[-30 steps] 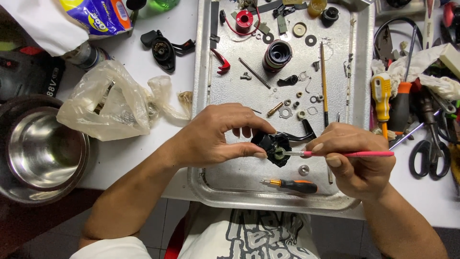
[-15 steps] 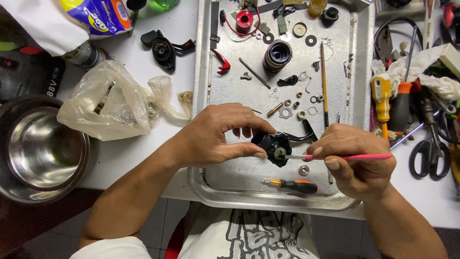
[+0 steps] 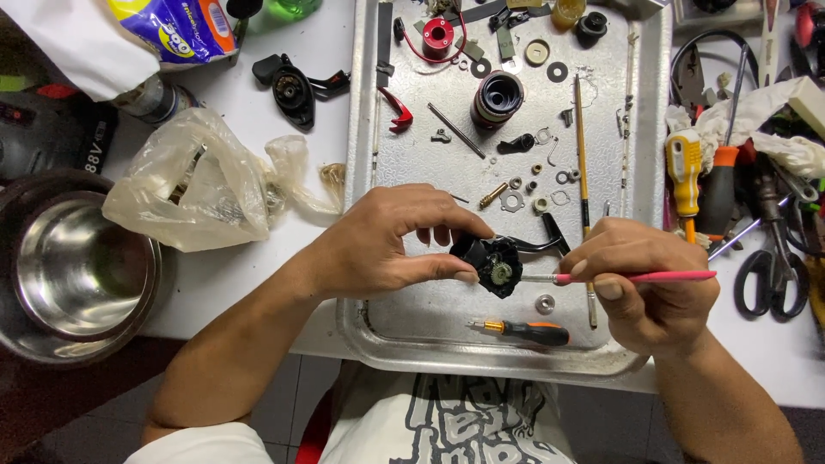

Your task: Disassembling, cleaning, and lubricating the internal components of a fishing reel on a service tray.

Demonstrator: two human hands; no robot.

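Note:
My left hand [image 3: 391,245] pinches a small black mechanical part [image 3: 487,260] with a brass gear in its middle, held just above a metal tray [image 3: 369,318]. My right hand [image 3: 649,288] grips a thin pink-handled tool [image 3: 640,277] like a pencil. Its metal tip touches the gear of the black part. A black lever arm sticks out from the part toward the right hand.
The tray holds washers, screws, a black spool [image 3: 498,96], a red part [image 3: 438,36], a long thin brush [image 3: 583,172] and an orange-handled screwdriver [image 3: 524,329]. Left are a crumpled plastic bag [image 3: 202,185] and a steel bowl [image 3: 77,271]. Right lie a yellow screwdriver [image 3: 683,172], scissors [image 3: 769,266] and rags.
Both hands stay in almost the same place. The pink tool's tip has shifted slightly on the gear of the black part.

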